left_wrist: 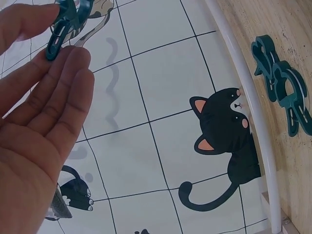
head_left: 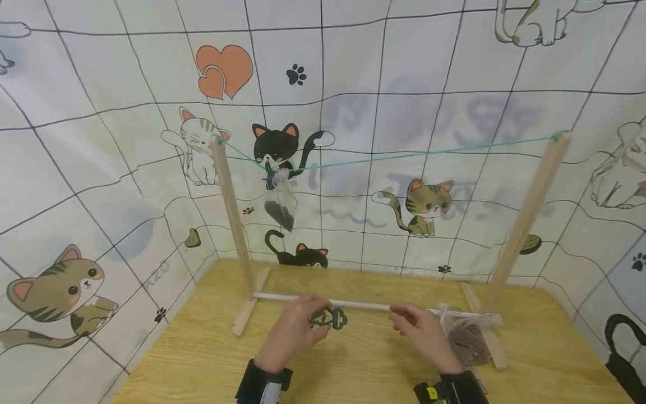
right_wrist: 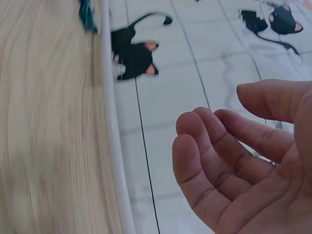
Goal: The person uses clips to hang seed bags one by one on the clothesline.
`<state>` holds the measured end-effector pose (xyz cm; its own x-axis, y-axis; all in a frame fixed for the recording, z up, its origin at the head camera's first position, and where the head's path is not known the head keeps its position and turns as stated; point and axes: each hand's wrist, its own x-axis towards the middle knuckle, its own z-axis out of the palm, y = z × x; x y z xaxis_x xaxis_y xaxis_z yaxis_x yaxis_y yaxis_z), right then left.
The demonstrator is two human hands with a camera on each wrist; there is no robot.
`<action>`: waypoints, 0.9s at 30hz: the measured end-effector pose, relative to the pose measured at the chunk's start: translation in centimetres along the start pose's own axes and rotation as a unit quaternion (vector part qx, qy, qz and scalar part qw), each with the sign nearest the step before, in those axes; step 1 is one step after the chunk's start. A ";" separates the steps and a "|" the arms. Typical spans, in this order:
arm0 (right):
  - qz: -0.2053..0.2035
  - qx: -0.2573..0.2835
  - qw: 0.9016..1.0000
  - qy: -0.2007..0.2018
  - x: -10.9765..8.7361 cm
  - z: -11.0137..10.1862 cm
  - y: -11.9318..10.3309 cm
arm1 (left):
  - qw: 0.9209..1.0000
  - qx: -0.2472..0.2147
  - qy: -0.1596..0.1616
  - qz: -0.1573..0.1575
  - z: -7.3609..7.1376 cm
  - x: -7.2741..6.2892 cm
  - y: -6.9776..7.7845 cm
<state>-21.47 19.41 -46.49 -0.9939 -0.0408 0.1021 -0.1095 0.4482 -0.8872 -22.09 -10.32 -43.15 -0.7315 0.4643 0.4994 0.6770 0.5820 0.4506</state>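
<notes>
My left hand [head_left: 298, 325] pinches a green plastic clothes clip [left_wrist: 61, 31] between thumb and fingertips, above the table. Two more green clips [left_wrist: 291, 95] lie close together on the wood beside the white bar, in the left wrist view. To the right, my right hand [head_left: 416, 331] hovers with loosely bent fingers and nothing in them. A clear plastic bag [head_left: 466, 339] with brown contents lies near the right wrist, partly behind it. On the green string [head_left: 419, 154] hangs another clear bag [head_left: 281, 205] with something dark inside, with a green clip [head_left: 269, 177] at its top.
Two wooden posts [head_left: 232, 213] on feet hold up the string, which sags at the bag. A white bar [head_left: 363, 304] joins them low across the wooden table [head_left: 176, 359]. Behind hangs a cat-patterned sheet [head_left: 348, 224]. A black looped object [head_left: 626, 348] shows at far right.
</notes>
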 end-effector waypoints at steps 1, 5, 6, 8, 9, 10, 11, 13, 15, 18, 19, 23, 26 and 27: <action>0.009 -0.015 1.000 0.007 -0.2 -0.7 0.3 | 1.000 0.002 0.000 0.000 0.0 0.0 0.0; 0.011 -0.087 0.996 0.032 -0.7 -3.2 1.7 | 1.000 0.007 -0.001 -0.001 0.0 0.0 0.1; 0.008 -0.104 0.994 0.040 -0.8 -3.8 2.0 | 1.000 0.009 -0.002 -0.002 0.0 0.0 0.1; 0.000 -0.136 0.989 0.055 -1.0 -4.7 2.6 | 1.000 0.014 -0.002 -0.005 0.0 0.0 0.1; -0.002 -0.150 0.987 0.064 -1.1 -5.1 3.0 | 1.000 0.017 -0.002 -0.006 0.0 0.0 0.2; -0.004 -0.159 0.985 0.071 -1.1 -5.4 3.2 | 1.000 0.019 -0.002 -0.008 0.0 0.0 0.2; -0.008 -0.172 0.982 0.077 -1.2 -5.7 3.5 | 1.000 0.020 -0.001 -0.009 0.0 0.1 0.2; -0.014 -0.197 0.976 0.089 -1.2 -6.1 4.1 | 1.000 0.020 -0.001 -0.010 0.1 0.1 0.2; -0.026 -0.224 0.969 0.098 -1.2 -6.3 4.6 | 1.000 0.019 -0.001 -0.013 0.2 0.1 0.2; -0.038 -0.259 0.960 0.100 -0.9 -6.2 5.3 | 1.000 0.019 0.000 -0.016 0.2 0.0 0.0; -0.039 -0.269 0.957 0.101 -0.9 -6.1 5.5 | 1.000 0.019 0.000 -0.015 0.2 0.0 0.0; -0.008 -0.288 0.953 0.097 -0.8 -5.9 5.8 | 1.000 0.023 0.003 -0.009 0.1 0.0 -0.2; 0.017 -0.295 0.950 0.103 -0.9 -5.7 5.8 | 1.000 0.024 0.005 -0.008 0.1 0.0 -0.3; 0.024 -0.296 0.949 0.108 -1.0 -5.6 5.9 | 1.000 0.024 0.005 -0.007 0.1 0.0 -0.3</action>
<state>-21.10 27.07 -49.29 -0.9655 0.1471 0.2147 0.0235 0.8707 -0.4912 -22.28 -10.46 -43.34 -0.7404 0.4484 0.5006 0.6612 0.6197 0.4229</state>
